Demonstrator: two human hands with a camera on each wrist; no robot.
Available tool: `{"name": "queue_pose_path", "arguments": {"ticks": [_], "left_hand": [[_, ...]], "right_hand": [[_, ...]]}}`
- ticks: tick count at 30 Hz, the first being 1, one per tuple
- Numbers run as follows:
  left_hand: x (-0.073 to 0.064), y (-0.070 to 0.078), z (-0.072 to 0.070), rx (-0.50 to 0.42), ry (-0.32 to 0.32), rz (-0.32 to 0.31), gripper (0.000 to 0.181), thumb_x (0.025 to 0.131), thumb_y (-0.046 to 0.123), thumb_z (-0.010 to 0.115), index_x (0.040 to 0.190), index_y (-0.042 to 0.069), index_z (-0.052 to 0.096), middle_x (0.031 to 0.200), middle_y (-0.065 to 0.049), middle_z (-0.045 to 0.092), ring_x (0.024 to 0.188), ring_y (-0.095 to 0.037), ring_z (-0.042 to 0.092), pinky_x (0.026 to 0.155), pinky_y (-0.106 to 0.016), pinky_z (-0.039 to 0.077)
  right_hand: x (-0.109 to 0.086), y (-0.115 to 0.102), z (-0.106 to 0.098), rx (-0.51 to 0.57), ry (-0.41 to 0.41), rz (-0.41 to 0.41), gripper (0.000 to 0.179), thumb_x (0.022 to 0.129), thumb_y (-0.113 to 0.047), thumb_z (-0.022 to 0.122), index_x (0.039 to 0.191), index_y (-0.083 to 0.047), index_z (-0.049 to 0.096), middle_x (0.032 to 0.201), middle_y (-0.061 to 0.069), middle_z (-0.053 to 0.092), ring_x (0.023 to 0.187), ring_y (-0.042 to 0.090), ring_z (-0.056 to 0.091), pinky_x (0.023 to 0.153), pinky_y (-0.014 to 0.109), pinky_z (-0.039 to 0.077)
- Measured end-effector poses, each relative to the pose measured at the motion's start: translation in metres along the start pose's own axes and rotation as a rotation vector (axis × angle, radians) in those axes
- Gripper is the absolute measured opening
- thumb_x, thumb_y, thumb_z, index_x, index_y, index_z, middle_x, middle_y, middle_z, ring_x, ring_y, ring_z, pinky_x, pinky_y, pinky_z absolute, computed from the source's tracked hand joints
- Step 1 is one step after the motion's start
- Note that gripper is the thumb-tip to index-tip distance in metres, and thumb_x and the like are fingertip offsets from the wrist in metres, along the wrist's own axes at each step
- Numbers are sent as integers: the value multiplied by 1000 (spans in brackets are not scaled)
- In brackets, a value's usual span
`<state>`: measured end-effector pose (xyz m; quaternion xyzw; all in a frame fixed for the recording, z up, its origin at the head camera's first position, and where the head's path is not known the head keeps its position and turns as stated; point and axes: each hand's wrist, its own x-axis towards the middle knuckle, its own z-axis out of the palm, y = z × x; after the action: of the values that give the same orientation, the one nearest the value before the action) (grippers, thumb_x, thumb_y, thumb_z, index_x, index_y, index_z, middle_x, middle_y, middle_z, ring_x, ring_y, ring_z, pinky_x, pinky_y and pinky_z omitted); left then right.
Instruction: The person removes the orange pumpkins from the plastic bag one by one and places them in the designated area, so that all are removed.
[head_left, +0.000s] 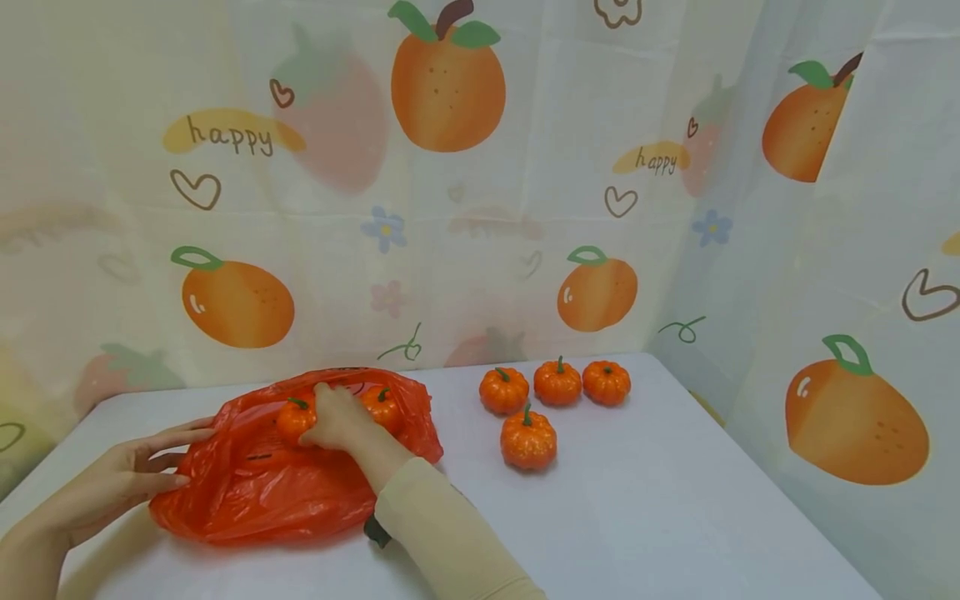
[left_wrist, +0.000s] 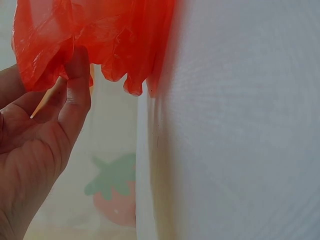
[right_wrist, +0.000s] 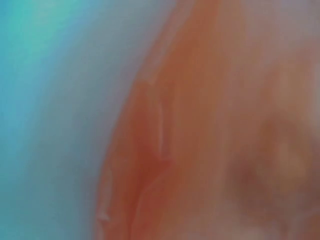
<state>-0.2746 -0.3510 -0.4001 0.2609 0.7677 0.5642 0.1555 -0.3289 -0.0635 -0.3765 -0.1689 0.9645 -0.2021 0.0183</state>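
Note:
A red plastic bag lies spread on the left part of the table. At its left edge my left hand holds the film between thumb and fingers; the left wrist view shows the crinkled bag between the fingers of that hand. My right hand reaches over the bag and grips a small orange pumpkin with a green stem. Just right of that hand, a second pumpkin sits at the bag, partly hidden by the wrist. The right wrist view is a blur of reddish film.
Several more small pumpkins stand right of the bag: three in a back row, with one at its right end, and one nearer pumpkin. A white cloth covers the table. A fruit-print curtain hangs behind it.

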Motion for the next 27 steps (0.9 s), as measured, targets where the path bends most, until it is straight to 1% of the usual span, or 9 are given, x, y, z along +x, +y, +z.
{"name": "queue_pose_path", "arguments": {"ticks": [4,7,11,13,17,20,22,24,27], "left_hand": [[1,-1,-1,13,7,-16,53,100,-3,44,152,3,34,145,39,39,114,5,58,86,-24,58],[1,-2,-2,31,20,-37,54,100,-1,44,152,5,34,144,42,39,113,6,58,85,-23,58],[1,-4,-3,51,34,-54,54,100,-1,45,152,7,34,142,43,39,112,6,58,83,-24,58],[2,-4,-4,55,34,-54,54,100,-1,45,152,7,35,141,44,39,111,6,58,83,-23,57],[0,-4,-4,53,22,-33,53,100,-2,45,152,6,36,143,43,39,112,5,59,83,-22,56],[0,-4,-4,37,7,-17,53,100,-4,44,151,5,37,144,42,38,113,5,59,84,-22,56],[0,-4,-5,22,-2,-16,53,100,-4,43,152,6,37,144,42,39,112,4,59,84,-22,57],[1,-4,-5,20,-2,-26,53,100,-3,43,152,8,37,143,44,39,112,5,59,84,-23,57],[1,-3,-7,28,4,-49,54,100,-2,44,152,10,38,140,46,39,110,5,59,82,-22,57]], "right_hand": [[-3,2,-3,-1,0,-21,73,81,-42,79,141,-16,47,134,-5,60,117,10,59,100,23,51],[-6,2,-7,10,-15,-30,72,82,-42,78,142,-18,46,133,-7,60,114,8,58,100,23,51],[-11,3,-12,1,-14,-47,72,81,-44,78,141,-20,47,133,-9,59,113,6,57,100,23,50],[-15,5,-15,-11,-5,-64,72,82,-44,78,142,-20,47,135,-9,59,117,6,57,102,23,49],[-23,9,-23,-15,6,-100,72,82,-46,76,143,-22,46,138,-11,56,122,6,54,103,24,49],[-32,15,-30,8,13,-129,71,83,-45,76,143,-22,45,138,-10,56,120,6,54,101,24,49],[-37,20,-35,34,16,-145,71,83,-44,76,143,-22,45,138,-11,56,119,5,53,99,24,50],[-43,25,-40,63,20,-158,71,82,-43,77,142,-22,46,138,-10,56,119,6,53,98,24,51],[-49,34,-48,80,33,-181,71,82,-42,78,142,-22,47,140,-10,55,122,7,53,99,24,50]]}}
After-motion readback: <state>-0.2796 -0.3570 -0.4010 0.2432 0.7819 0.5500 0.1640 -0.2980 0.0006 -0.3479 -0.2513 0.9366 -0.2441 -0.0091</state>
